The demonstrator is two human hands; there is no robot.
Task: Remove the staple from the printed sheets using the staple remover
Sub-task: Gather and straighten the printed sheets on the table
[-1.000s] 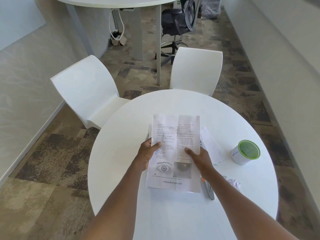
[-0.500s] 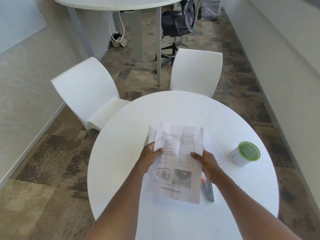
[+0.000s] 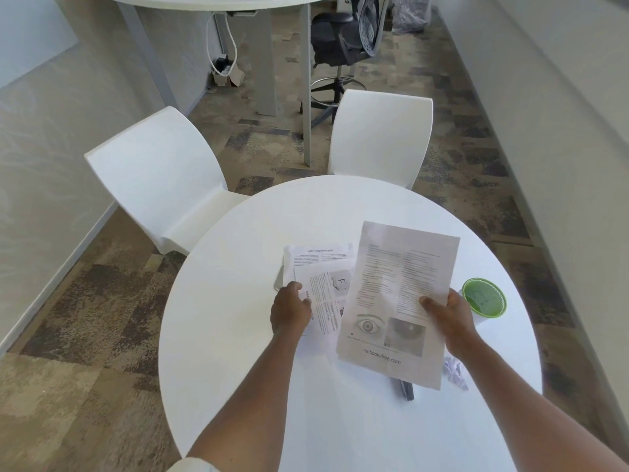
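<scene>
Holding one printed sheet point(image 3: 396, 301) by its right edge, the right hand point(image 3: 449, 321) has its thumb on the printed face and its fingers curled behind, right of frame centre. That sheet is tilted, its lower corner hanging over a dark tool point(image 3: 405, 391) on the round white table point(image 3: 238, 301); whether this is the staple remover cannot be told. The left hand point(image 3: 289, 311) sits at frame centre with fingers bent onto the left edge of the other printed sheets point(image 3: 320, 277), which lie flat on the table, one turned upside down.

Left of those sheets the tabletop runs bare to its curved rim, and bare surface also stretches along the lower frame between the forearms. At the right a green-lidded container point(image 3: 485, 299) stands just beside the right hand, and a crumpled paper scrap point(image 3: 454, 371) lies near the right rim.

Half a second earlier both hands gripped a single stack together at the centre; now the top sheet has swung away to the right and the pages underneath are exposed.
</scene>
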